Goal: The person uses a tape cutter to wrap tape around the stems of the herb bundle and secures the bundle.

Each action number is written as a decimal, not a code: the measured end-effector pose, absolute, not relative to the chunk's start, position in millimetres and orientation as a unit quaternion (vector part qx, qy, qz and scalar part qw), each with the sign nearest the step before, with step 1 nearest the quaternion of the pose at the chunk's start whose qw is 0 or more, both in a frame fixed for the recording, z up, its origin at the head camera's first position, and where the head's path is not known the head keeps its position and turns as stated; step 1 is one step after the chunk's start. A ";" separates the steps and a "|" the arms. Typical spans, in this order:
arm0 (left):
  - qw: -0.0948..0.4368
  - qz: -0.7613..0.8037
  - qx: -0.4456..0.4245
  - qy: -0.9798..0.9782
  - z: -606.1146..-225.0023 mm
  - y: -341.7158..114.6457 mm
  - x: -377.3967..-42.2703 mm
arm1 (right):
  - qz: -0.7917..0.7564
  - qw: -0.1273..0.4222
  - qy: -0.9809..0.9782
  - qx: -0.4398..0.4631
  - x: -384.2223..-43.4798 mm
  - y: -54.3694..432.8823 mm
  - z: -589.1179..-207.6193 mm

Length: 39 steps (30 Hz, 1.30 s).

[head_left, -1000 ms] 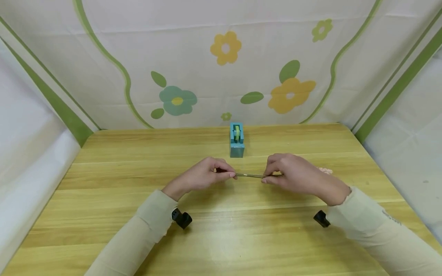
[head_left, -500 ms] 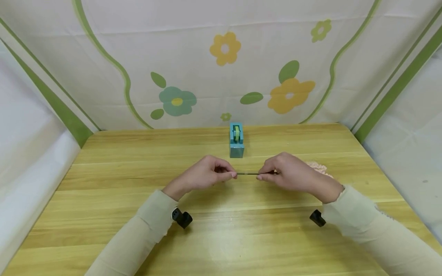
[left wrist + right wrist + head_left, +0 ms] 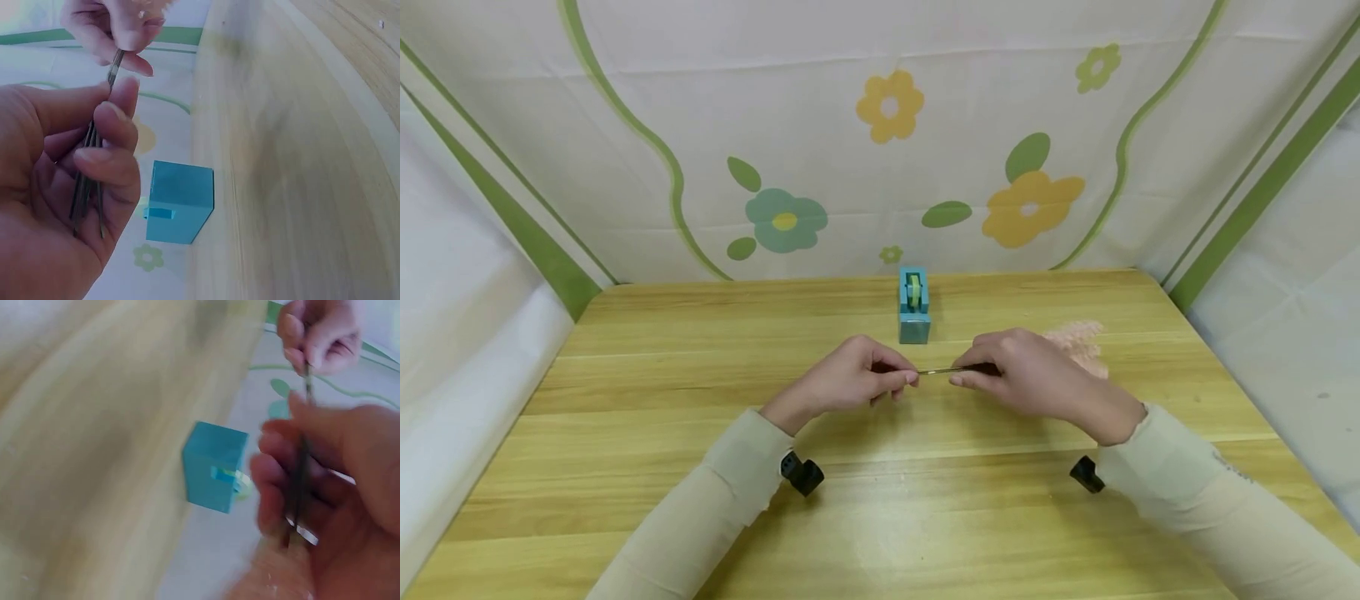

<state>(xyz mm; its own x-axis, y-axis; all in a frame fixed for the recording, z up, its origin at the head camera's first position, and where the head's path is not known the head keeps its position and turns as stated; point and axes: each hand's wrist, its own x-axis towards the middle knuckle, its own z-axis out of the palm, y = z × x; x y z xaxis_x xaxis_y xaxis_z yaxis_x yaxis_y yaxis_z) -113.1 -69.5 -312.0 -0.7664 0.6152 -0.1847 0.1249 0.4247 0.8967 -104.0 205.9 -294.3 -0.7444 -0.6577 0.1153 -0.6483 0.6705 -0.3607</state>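
Thin stems (image 3: 936, 370) pinched between both hands' fingers (image 3: 908, 379), ends hidden inside palms.

Hands: two, left hand (image 3: 850, 379) and right hand (image 3: 1026, 375) | thin stems (image 3: 87, 169): one small bundle, number unclear | blue tape dispenser (image 3: 914, 305): one | pink flower head (image 3: 1075, 340): one | wooden table (image 3: 700, 350): one
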 end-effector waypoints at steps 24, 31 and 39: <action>0.192 0.429 0.252 0.846 -307.9 -62.7 -115.1 | -0.223 0.002 0.902 -0.370 -109.8 201.2 -296.5; 0.209 0.414 0.274 0.843 -310.6 -62.8 -120.3 | -0.191 -0.092 0.907 -0.363 -110.4 197.4 -302.3; 0.195 0.446 0.247 0.838 -311.4 -62.9 -119.3 | -0.237 0.048 0.914 -0.326 -118.0 197.2 -298.1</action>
